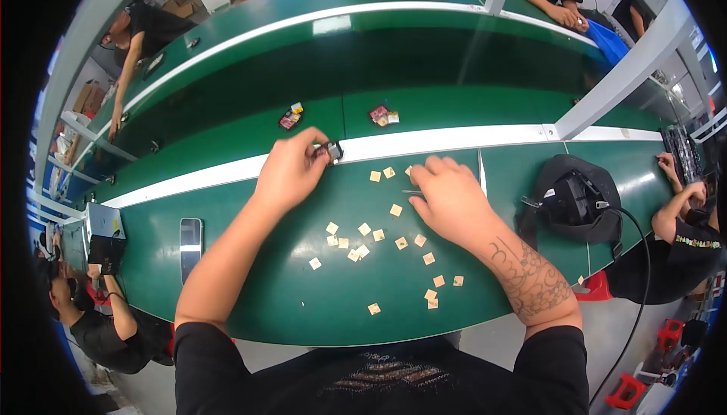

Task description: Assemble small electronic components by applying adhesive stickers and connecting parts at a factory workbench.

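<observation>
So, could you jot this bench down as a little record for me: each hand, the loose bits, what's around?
Left hand: pinches a small dark object near the white rail
Right hand: holds a thin metal tool
Loose bits: many small pale squares, scattered on the green table
Left side: a phone beside the left forearm
Right side: a black bag-like item
Beyond the rail: two small bundles, set apart
Unclear: what the dark object is
</observation>
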`<state>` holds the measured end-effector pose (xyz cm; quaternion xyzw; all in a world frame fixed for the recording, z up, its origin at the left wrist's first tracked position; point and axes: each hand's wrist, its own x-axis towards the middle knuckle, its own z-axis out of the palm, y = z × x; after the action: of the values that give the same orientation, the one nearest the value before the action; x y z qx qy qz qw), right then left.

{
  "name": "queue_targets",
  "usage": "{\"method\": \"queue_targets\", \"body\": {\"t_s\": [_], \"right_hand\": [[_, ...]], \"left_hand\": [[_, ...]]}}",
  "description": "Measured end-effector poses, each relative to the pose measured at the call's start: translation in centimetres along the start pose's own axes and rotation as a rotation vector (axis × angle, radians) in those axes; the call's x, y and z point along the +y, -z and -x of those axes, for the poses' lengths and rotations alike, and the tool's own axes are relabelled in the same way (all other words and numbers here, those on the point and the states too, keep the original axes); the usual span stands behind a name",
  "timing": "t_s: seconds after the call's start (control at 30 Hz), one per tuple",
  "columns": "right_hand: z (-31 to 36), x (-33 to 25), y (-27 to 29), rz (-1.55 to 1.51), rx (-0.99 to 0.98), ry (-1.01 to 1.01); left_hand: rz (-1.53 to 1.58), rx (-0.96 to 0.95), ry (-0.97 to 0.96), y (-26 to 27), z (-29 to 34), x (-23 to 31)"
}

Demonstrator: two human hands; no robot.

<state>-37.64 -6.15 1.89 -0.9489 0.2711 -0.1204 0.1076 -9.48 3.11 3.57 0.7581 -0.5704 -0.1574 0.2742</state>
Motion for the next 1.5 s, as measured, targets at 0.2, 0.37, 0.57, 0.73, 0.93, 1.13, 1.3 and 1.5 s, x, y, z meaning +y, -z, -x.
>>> {"method": "queue_targets", "body": {"t_s": [0.2, 0.37, 0.57, 0.73, 0.93, 1.13, 1.3, 1.5], "right_hand": [[-0.5, 0.7, -1.1, -0.157, 0.084, 0.005], [-1.3, 1.4, -1.2, -0.417, 0.145, -0.026], [-1.8, 2.1, -2.2, -0.509, 0.292, 0.012], [-2.0, 1.8, -1.5, -0.581, 0.411, 0.009], [-1.2, 1.1, -0.8, -0.577, 0.516, 0.037], [-0.9, -0.2, -1.4, -0.721, 0.382, 0.051], [-1.0, -0.7, -1.0, -0.639, 0.174, 0.093], [-0.9, -2.1, -0.2, -0.445, -0.017, 0.119]], "left_hand": [[-0.091, 0.033, -0.057, -1.3, -7.5, -0.3], [-0.475, 0.16, -0.119, -3.7, -8.2, 2.3], [-0.375, 0.016, -0.373, -6.1, -9.8, 4.1], [-0.19, -0.107, -0.521, -6.7, -11.8, 3.2], [-0.209, 0.061, -0.603, -4.5, -4.2, 5.9], [-0.141, -0.075, -0.334, -3.2, 4.5, 2.7], [-0.014, -0.074, -0.391, -2.6, 5.1, 0.6], [0.004, -0.022, -0.396, -3.6, 4.8, -0.3]]}}
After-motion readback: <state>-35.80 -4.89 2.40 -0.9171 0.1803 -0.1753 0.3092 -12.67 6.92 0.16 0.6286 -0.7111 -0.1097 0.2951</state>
